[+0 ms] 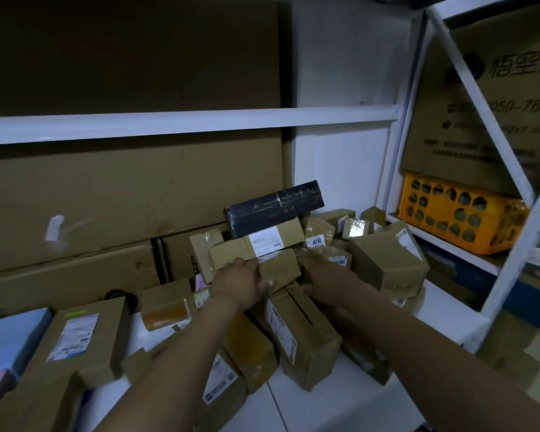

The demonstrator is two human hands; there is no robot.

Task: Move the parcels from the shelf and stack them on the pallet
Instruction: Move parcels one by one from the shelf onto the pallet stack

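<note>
Left hand (240, 282): fingers curled over the left end of a small brown parcel (279, 268), thumb at its near face, so it is grasping. Right hand (328, 283): set against the parcel's right end, thumb low near the underside. Its fingers are lost in shadow, so whether it is closed on the parcel cannot be told

The parcel sits mid-heap, between both hands. It lies just below a flat labelled carton (256, 244), and the near end of a long taped box (300, 332) runs under it

Around it:
- a black-wrapped parcel (275, 210) lies tilted on top of the flat carton
- a packet marked J018 (317, 238) is behind and to the right
- a stout brown box (387, 260) leans just beside the right hand
- more labelled cartons spread left along the white shelf (309, 406)
- large cardboard sheets (131, 188) stand against the back
- a yellow plastic crate (459, 216) is on the neighbouring rack, well apart

The pallet is not in view

Step in hand, judged: securing a pick, with the parcel not yet lifted clear of the heap. Most of the shelf load remains, so the task looks early

The next move calls for a straight lift towards the body, keeping the parcel level. Care is needed with the flat carton and the black parcel above, since they may rest partly on this one and could slide. After that comes the turn to find the pallet
</note>
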